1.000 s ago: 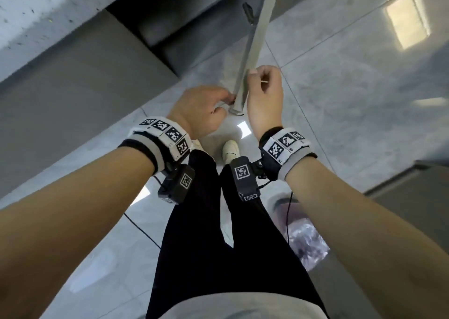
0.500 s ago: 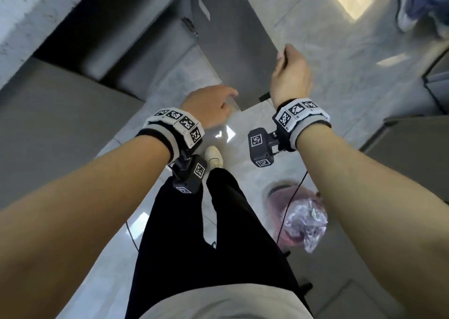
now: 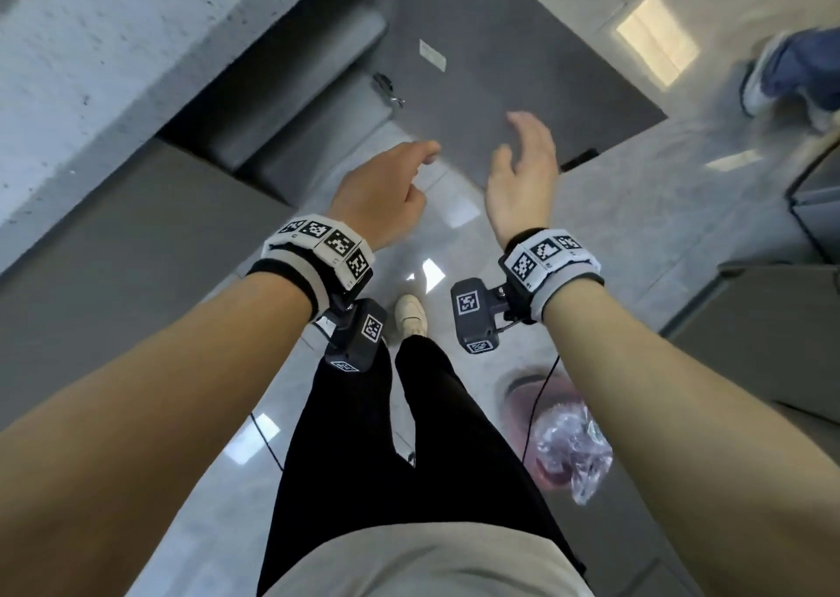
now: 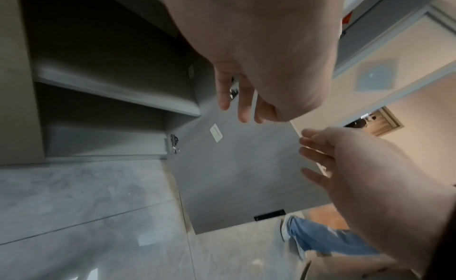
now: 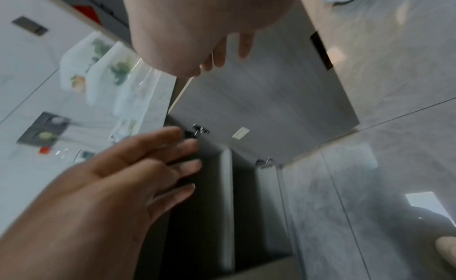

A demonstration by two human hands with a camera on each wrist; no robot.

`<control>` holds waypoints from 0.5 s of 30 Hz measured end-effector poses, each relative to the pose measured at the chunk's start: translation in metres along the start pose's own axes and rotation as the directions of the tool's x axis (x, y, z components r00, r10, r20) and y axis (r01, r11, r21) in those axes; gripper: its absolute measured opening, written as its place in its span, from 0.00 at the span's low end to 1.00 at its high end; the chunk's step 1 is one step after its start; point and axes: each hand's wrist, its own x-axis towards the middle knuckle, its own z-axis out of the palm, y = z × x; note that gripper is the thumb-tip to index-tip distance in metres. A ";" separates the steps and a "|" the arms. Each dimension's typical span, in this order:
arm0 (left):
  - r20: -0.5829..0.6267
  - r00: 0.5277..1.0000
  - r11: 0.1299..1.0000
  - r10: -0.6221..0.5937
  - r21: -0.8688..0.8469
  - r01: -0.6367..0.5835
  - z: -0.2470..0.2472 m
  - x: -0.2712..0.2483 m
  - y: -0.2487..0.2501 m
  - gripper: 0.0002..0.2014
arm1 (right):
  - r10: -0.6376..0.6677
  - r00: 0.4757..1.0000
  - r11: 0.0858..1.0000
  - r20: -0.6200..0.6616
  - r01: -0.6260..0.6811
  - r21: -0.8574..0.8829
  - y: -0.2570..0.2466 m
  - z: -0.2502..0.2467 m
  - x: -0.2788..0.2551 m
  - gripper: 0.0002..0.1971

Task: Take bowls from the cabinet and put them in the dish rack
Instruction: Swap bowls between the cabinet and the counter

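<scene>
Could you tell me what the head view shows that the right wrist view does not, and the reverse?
Only the head view shows the wristbands and a pink bin on the floor. Only the right wrist view shows the white countertop with a dark tray. Both show the open cabinet door, the left hand and the right hand, neither holding anything.

Grey cabinet low, door swung open, shelves bare.
</scene>
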 end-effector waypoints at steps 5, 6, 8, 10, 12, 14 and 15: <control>-0.193 0.980 0.998 -0.055 -0.009 0.054 -0.065 -0.040 -0.025 0.25 | -0.172 0.970 0.981 0.170 0.154 0.114 -0.085 0.043 -0.024 0.19; -0.236 0.969 0.997 -0.078 -0.017 0.076 -0.079 -0.051 -0.032 0.24 | -0.208 0.957 0.974 0.203 0.182 0.136 -0.103 0.052 -0.029 0.18; -0.313 0.942 0.993 -0.119 -0.022 0.118 -0.107 -0.074 -0.048 0.23 | -0.264 0.922 0.960 0.283 0.223 0.169 -0.139 0.069 -0.037 0.17; -0.377 0.918 0.992 -0.124 -0.013 0.129 -0.138 -0.103 -0.065 0.21 | -0.318 0.870 0.944 0.377 0.255 0.208 -0.174 0.087 -0.047 0.16; -0.454 0.884 0.990 -0.111 0.023 0.136 -0.166 -0.131 -0.086 0.21 | -0.380 0.805 0.924 0.455 0.311 0.222 -0.204 0.105 -0.058 0.15; -0.546 0.827 0.981 -0.136 0.041 0.188 -0.191 -0.160 -0.112 0.20 | -0.438 0.736 0.899 0.517 0.367 0.240 -0.235 0.123 -0.069 0.15; -0.593 0.790 0.975 -0.154 0.038 0.219 -0.202 -0.173 -0.125 0.20 | -0.460 0.704 0.888 0.542 0.382 0.258 -0.250 0.134 -0.074 0.14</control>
